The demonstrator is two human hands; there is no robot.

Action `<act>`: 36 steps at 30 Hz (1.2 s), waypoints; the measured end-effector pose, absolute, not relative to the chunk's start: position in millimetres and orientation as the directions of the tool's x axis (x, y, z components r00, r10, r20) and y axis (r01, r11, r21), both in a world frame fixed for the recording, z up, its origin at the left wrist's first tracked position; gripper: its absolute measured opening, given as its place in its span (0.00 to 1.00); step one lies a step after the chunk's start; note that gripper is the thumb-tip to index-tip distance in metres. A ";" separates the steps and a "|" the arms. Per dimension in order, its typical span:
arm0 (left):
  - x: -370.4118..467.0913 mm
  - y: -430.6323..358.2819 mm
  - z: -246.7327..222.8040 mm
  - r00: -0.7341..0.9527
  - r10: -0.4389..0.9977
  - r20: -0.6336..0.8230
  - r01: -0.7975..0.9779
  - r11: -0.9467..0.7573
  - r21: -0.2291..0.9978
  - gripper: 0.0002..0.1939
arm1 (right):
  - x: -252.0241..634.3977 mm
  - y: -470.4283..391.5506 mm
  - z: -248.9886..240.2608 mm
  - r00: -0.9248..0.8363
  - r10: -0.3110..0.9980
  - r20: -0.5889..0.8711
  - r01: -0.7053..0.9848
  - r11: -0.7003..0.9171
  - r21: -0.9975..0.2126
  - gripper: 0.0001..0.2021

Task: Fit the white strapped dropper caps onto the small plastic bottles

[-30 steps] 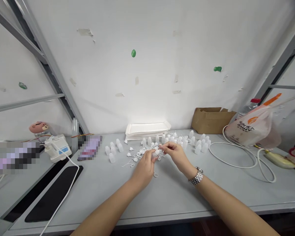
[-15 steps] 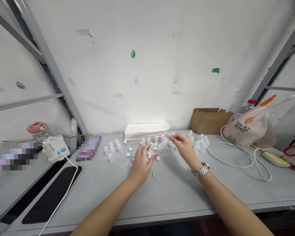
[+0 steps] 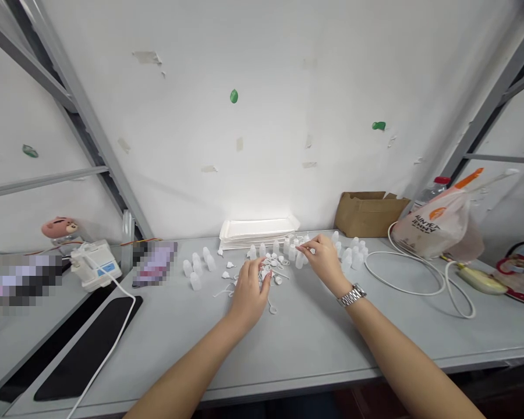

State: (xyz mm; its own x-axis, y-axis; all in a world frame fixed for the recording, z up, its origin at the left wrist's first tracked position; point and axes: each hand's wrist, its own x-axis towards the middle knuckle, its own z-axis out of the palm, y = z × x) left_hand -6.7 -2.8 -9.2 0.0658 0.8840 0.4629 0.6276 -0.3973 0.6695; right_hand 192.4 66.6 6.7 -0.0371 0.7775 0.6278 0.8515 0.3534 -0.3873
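Note:
My left hand (image 3: 248, 291) is low over a loose pile of small white caps with looped straps (image 3: 273, 263). Its thumb and forefinger are drawn close around one white cap (image 3: 265, 272). My right hand (image 3: 325, 262), with a metal watch at the wrist, pinches at the top of a small translucent bottle (image 3: 299, 261); its fingertips hide the bottle's neck. Another upright bottle (image 3: 292, 252) stands just left of those fingertips. More such bottles (image 3: 263, 250) form a row behind the caps, and several others (image 3: 196, 265) stand at the left.
Stacked white trays (image 3: 259, 228) lie against the wall. A cardboard box (image 3: 371, 214) and a plastic bag (image 3: 432, 227) stand at the right, near a looped white cable (image 3: 404, 291). At the left are a white adapter (image 3: 98, 265) and a black mat (image 3: 89, 349).
The bottle that leaned near my right fingertips now looks upright, and that hand has dipped slightly. My left thumb and forefinger have come closer together. The view has shifted a little.

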 end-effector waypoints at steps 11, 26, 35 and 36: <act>-6.0 -1.9 -11.0 0.081 0.884 0.460 0.632 -0.402 0.662 0.15 | 197.0 59.9 21.3 -0.007 0.741 0.671 0.871 0.333 -0.360 0.15; -2.4 -4.2 -13.0 0.131 0.905 0.406 0.653 -0.386 0.651 0.15 | 268.8 37.2 1.0 0.126 0.886 0.446 0.992 -0.116 -0.048 0.10; -2.1 -4.3 -12.6 0.142 0.905 0.402 0.622 -0.397 0.675 0.15 | 261.6 17.2 9.3 0.130 0.893 0.431 0.968 -0.019 -0.251 0.07; -1.8 -4.7 -12.1 0.151 0.905 0.397 0.597 -0.404 0.693 0.16 | 255.1 10.6 15.2 0.112 0.883 0.456 0.950 0.039 -0.309 0.08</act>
State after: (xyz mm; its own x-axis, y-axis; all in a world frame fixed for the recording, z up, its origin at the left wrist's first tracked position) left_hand -1.8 -4.7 -12.1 0.1512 0.9052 0.3972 0.5972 -0.4038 0.6930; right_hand 255.1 10.6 15.2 0.1123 0.8831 0.4556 0.9501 0.0388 -0.3094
